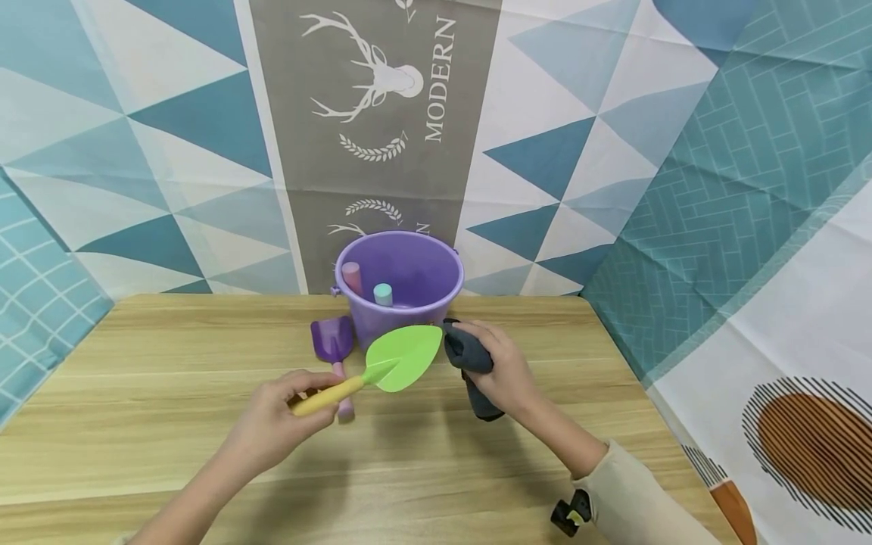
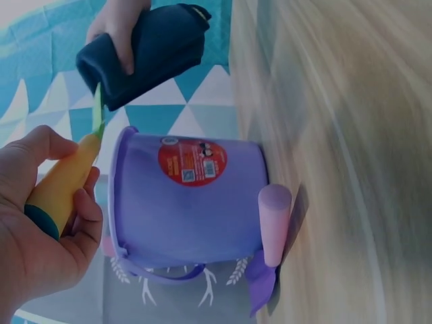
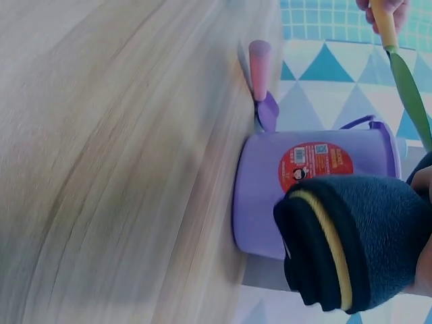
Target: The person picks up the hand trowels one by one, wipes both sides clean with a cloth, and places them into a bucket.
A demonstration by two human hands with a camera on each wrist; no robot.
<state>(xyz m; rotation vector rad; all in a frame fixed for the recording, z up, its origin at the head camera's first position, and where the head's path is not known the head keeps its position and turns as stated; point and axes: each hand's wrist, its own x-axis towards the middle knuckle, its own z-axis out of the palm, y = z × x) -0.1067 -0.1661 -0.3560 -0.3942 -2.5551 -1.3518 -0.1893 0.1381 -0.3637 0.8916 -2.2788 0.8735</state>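
Note:
My left hand (image 1: 294, 412) grips the yellow handle of a toy shovel (image 1: 405, 357), whose lime-green, leaf-shaped blade points to the right. A folded dark cloth (image 1: 468, 350) with a yellow stripe is gripped in my right hand (image 1: 500, 367), just right of the blade tip. In the left wrist view the blade is seen edge-on, its tip overlapping the cloth (image 2: 148, 54). Behind both hands stands a purple bucket (image 1: 402, 314), upright, with a pink handle end (image 1: 351, 277) and a light-blue one (image 1: 383, 294) showing inside. Both hands are raised above the table.
A purple toy shovel (image 1: 332, 339) with a pink handle lies on the wooden table (image 1: 170, 393), left of the bucket. A patterned cloth backdrop (image 1: 531, 144) rises behind the table's back edge, and more patterned fabric (image 1: 783, 363) hangs along the right side.

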